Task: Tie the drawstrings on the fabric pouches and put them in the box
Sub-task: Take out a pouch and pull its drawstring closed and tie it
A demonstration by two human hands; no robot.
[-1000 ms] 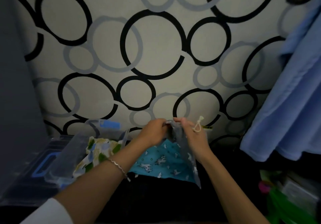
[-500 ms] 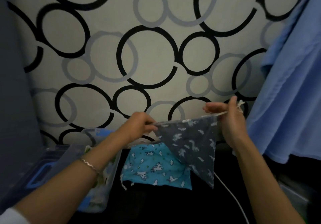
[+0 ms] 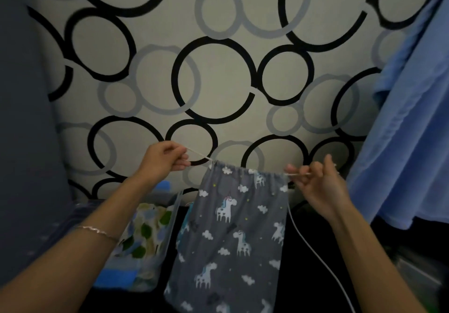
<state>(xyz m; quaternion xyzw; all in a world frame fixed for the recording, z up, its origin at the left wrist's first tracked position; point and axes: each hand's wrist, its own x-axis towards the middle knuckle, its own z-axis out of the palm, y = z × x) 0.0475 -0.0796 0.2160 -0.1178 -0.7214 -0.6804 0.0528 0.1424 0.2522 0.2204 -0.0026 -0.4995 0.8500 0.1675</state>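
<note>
L hand point(image 3: 165, 158), R hand point(image 3: 320, 184) pinch cord point(image 3: 198, 153); grey pouch point(image 3: 233, 227) (unicorn-print fabric).

Bare forearms; thin, perhaps silver, bracelet point(image 3: 99, 232) on left wrist

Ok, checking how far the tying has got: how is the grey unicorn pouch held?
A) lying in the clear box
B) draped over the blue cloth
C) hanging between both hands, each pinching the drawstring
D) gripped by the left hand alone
C: the grey unicorn pouch hangs in the air, the left hand pinching its drawstring at one top corner and the right hand at the other.
</note>
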